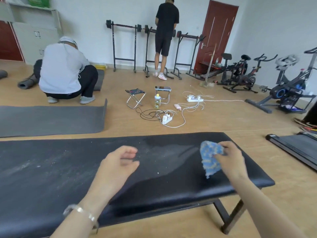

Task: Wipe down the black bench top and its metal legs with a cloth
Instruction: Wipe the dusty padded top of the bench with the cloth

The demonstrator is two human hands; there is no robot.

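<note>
The left stretch of the black counter (51,160) carried pale dust and crumbs. The left hand (118,162) sat low over its middle, fingers loosely curled, holding nothing. To the right the surface looked darker and cleaner, and there the right hand (230,158) gripped a bunched blue cloth (210,160) against the top, near the right end. Done well, the wipe would likely run in overlapping passes from the clean part leftward into the dust, with the cloth pressed flat and the free hand steadying the counter. The metal legs (228,215) under the near right corner probably awaited their turn. No brand, label or writing could be read.
</note>
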